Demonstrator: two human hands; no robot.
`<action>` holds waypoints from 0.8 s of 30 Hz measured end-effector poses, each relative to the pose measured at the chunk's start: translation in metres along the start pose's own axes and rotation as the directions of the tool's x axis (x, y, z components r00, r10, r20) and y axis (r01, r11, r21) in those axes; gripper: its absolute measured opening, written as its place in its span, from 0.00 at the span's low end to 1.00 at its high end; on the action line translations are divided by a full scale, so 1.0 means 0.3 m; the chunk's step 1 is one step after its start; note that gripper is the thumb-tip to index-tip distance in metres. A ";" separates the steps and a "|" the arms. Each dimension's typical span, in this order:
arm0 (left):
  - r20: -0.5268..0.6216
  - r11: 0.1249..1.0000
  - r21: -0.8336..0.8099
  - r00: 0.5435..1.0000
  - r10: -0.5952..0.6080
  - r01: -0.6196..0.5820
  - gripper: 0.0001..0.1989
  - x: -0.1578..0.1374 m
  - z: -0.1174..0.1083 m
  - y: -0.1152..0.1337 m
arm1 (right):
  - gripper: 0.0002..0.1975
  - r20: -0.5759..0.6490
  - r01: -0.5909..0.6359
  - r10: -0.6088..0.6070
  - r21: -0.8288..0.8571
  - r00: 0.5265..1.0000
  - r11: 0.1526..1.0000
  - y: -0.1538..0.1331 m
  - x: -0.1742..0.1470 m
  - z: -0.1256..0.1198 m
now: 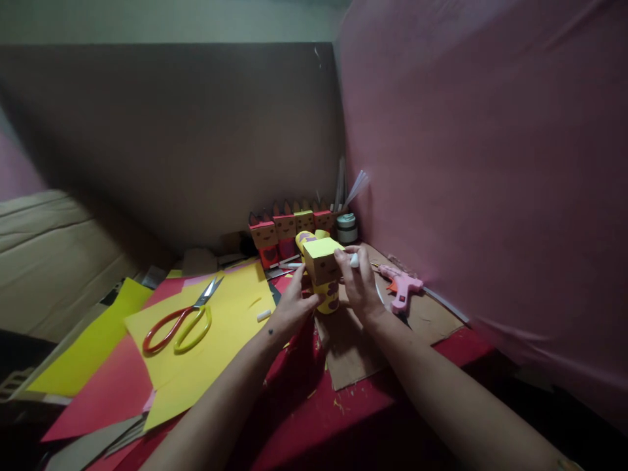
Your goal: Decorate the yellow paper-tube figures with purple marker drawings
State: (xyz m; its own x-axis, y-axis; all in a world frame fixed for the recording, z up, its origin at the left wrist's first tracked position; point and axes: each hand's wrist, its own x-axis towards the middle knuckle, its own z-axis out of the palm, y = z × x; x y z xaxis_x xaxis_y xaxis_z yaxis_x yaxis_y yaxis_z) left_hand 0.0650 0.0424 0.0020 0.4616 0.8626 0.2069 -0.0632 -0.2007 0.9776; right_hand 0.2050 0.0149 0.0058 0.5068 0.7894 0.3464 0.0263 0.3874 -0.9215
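Observation:
A small cardboard figure (322,265) stands upright in front of me, with a boxy brown head, a yellow top and a yellow body marked with dark purple shapes. Dark spots of a drawn face show on the head. My left hand (293,304) grips the figure's left side near its neck. Bent around a white marker (354,260), my right hand (362,281) is against the right side of the head; the marker's tip is hidden. A white cap (263,315) lies on the yellow paper (235,327) to the left.
Scissors (189,319) with red and yellow handles lie on the paper. A pink glue gun (403,286) rests on cardboard (432,311) at right. Behind stand several similar figures (284,229), a pale jar (347,227) and glue sticks (357,186). A pink-covered wall (481,163) borders the right.

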 end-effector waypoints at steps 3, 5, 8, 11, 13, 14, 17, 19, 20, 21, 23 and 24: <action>-0.001 1.000 -0.001 1.000 0.028 -0.028 0.39 0.012 -0.010 -0.011 | 0.23 0.003 0.003 -0.003 -0.012 1.000 1.000 -0.006 -0.006 -0.002; -0.009 1.000 0.000 0.999 0.031 -0.031 0.38 0.013 -0.016 -0.020 | 0.23 0.012 0.001 -0.001 -0.020 1.000 1.000 -0.012 -0.010 -0.003; -0.007 1.000 -0.002 0.999 0.031 -0.031 0.38 0.007 -0.020 -0.033 | 0.24 0.024 -0.003 0.003 -0.032 1.000 0.999 -0.019 -0.016 -0.005; -0.011 0.999 0.005 0.999 0.035 -0.035 0.42 -0.005 -0.021 -0.040 | 0.25 0.007 -0.006 0.006 -0.030 1.000 1.000 -0.023 -0.018 -0.008; -0.023 0.999 0.020 0.999 0.032 -0.032 0.43 -0.013 -0.021 -0.043 | 0.24 -0.007 -0.004 0.004 -0.023 1.000 1.000 -0.024 -0.017 -0.010; -0.032 0.999 0.029 0.999 0.031 -0.030 0.43 -0.017 -0.021 -0.046 | 0.24 -0.011 -0.001 0.000 -0.017 1.000 1.000 -0.023 -0.016 -0.011; -0.092 0.998 0.061 0.995 0.036 -0.031 0.39 -0.025 -0.027 -0.059 | 0.21 -0.025 0.022 -0.021 0.012 0.999 1.000 -0.024 -0.010 -0.012; -0.172 0.996 0.083 0.984 0.054 -0.040 0.34 -0.026 -0.036 -0.070 | 0.18 -0.053 0.053 -0.050 0.044 0.997 0.998 -0.026 -0.006 -0.012; -0.219 0.995 0.092 0.974 0.062 -0.043 0.30 -0.026 -0.041 -0.076 | 0.16 -0.073 0.074 -0.069 0.062 0.995 0.995 -0.027 -0.005 -0.013; -0.263 0.994 0.097 0.962 0.068 -0.043 0.27 -0.025 -0.046 -0.079 | 0.15 -0.095 0.098 -0.090 0.080 0.991 0.992 -0.029 -0.005 -0.013; -0.330 0.995 0.097 0.942 0.067 -0.036 0.20 -0.025 -0.053 -0.081 | 0.13 -0.136 0.151 -0.135 0.113 0.981 0.982 -0.032 -0.007 -0.016; -0.351 0.995 0.093 0.934 0.061 -0.030 0.18 -0.026 -0.056 -0.079 | 0.11 -0.152 0.185 -0.164 0.132 0.975 0.974 -0.033 -0.010 -0.018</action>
State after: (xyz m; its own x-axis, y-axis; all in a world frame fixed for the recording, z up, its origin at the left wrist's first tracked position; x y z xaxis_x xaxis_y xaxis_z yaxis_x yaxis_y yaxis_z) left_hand 0.0480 0.0481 -0.0222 0.1166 0.9569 0.2659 0.0056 -0.2683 0.9633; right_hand 0.2080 0.0061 0.0131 0.6208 0.6331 0.4624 0.0058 0.5860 -0.8103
